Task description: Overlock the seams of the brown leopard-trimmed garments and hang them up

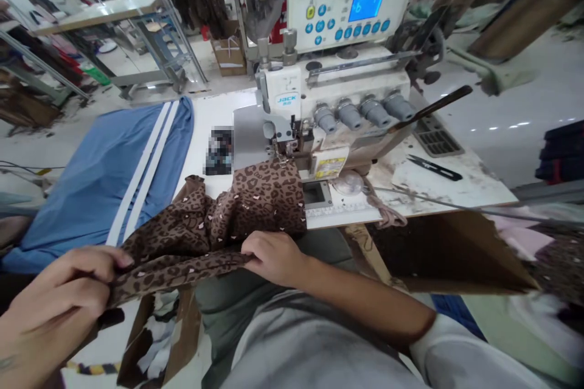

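Brown leopard-print fabric (269, 194): is lying bunched across the front of the tabletop (219, 106), its far edge reaching the needle area of the sewing machine (337, 82) and its near edge hanging toward the lap.
Left hand (68, 289): is grasping the far-left end of the fabric's folded near edge between thumb and fingers.
Right hand (274, 258): is pinching the same folded edge farther right, just in front of the machine; the stretch between the two hands is running nearly straight.
Sewing machine: is standing on the tabletop, its control panel (349, 9) showing a lit blue screen, with four grey dials (362, 114) lining its front.
Blue cloth (103, 158): is lying to the left, with two white stripes running down it, the leopard-print fabric meeting its right side.
Black thread snips (434, 168): are resting on the tabletop right of the machine.
Cardboard box (185, 331): is holding white scraps at lower left.
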A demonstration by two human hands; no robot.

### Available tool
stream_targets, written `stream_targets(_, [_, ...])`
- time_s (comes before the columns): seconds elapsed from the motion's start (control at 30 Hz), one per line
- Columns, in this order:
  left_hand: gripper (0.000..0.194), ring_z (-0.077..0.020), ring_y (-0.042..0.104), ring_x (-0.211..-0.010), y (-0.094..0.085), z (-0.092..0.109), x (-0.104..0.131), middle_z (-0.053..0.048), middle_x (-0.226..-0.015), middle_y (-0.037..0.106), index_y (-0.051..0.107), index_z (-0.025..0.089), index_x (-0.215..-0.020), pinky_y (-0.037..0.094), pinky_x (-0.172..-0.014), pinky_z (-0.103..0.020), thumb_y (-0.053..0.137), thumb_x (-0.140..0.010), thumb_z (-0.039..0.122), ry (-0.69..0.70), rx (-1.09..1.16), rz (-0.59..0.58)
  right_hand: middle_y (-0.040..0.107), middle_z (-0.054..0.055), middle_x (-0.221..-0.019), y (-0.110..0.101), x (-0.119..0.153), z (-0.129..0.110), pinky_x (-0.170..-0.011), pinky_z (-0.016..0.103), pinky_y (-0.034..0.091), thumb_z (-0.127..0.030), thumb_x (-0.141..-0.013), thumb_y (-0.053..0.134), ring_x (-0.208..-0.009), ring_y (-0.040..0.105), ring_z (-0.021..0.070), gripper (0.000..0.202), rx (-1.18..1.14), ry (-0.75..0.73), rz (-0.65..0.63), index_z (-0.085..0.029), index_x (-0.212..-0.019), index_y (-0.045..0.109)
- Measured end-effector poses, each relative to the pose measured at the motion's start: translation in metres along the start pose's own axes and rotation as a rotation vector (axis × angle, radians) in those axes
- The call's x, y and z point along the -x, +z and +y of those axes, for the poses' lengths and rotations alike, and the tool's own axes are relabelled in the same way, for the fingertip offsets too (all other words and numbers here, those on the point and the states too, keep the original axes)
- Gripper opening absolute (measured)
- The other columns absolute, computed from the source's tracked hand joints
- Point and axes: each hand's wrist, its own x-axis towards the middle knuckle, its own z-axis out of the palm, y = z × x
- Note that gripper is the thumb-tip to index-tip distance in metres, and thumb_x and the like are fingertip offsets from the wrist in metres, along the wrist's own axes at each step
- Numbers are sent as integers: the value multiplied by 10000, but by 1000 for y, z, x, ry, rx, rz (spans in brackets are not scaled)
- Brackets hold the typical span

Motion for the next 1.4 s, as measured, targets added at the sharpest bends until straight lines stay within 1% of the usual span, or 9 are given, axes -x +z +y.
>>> stream_targets(0.13, [378, -276, 751, -824, 24, 30, 1, 13, -928, 769, 439, 226, -610, 612, -631, -456, 701, -877, 278, -137, 160, -23, 775, 44, -1027, -4, -6, -7, -875, 254, 573, -304, -1036, 681, -925, 734, 172, 171, -94, 53, 29, -251, -1161, 784])
stream_targets(0.23, [208, -192, 669, -682, 53, 52, -13, -7, -876, 729, 602, 281, -872, 520, -482, -295, 775, -871, 395, -263, 289, 147, 774, 47, -1013, -17, 8, -12, -860, 251, 593, -331, -1058, 653, -921, 745, 167, 229, -272, 80, 68, -259, -1210, 809])
stream_targets(0.3, [118, -167, 665, -690, 79, 63, -31, 0, -871, 738, 707, 275, -981, 515, -538, -280, 764, -903, 342, -86, 140, 209, 771, 79, -1144, -29, 28, -13, -904, 277, 609, -377, -1060, 653, -998, 757, 187, 257, -368, 68, 99, -252, -1220, 812])
stream_targets(0.43, [107, -157, 718, -758, 146, 78, -85, 28, -861, 788, 789, 278, -957, 562, -748, -294, 694, -986, 238, 269, -6, 3, 602, 176, -1499, -55, 64, 0, -987, 394, 602, -421, -1079, 593, -1076, 750, 248, 314, -312, 214, 224, -213, -1066, 828])
stream_targets(0.57, [134, -173, 733, -934, 193, 82, -124, -19, -987, 790, 773, 244, -1009, 549, -840, -298, 648, -1029, 289, 212, -8, -61, 694, 62, -801, -66, 58, 19, -743, 315, 549, -488, -1086, 545, -783, 675, 214, 512, -317, 446, 143, -204, -676, 660])
stream_targets(0.73, [115, -157, 709, -928, 190, 66, -121, -7, -981, 752, 788, 280, -1027, 522, -841, -269, 677, -1016, 310, 113, -32, -88, 677, 17, -740, -44, 56, 28, -655, 264, 419, -546, -1091, 509, -700, 617, 170, 508, -335, 388, -12, -195, -756, 658])
stream_targets(1.0, [107, -117, 674, -916, 181, 58, -121, 22, -980, 711, 782, 298, -1030, 490, -847, -227, 694, -1002, 245, 70, -15, -149, 493, -21, -538, -16, 82, 39, -537, 274, 280, -632, -1110, 411, -529, 456, 126, 677, -278, 153, 119, -204, -594, 508])
stream_targets(1.2, [88, -114, 678, -923, 180, 57, -131, 33, -994, 715, 779, 312, -1034, 493, -825, -232, 708, -996, 278, 13, -44, -168, 400, -59, -508, -19, 80, 36, -507, 249, 245, -638, -1075, 514, -481, 386, 86, 675, -333, 242, 199, -186, -577, 465])
stream_targets(1.4, [255, -224, 646, -1004, 183, 68, -126, -34, -1167, 756, 781, 301, -1150, 482, -909, -373, 684, -977, 141, 420, -414, -19, 359, -65, -511, -19, 78, 29, -497, 239, 234, -635, -1073, 516, -481, 358, 81, 688, -358, 303, 225, -185, -564, 410])
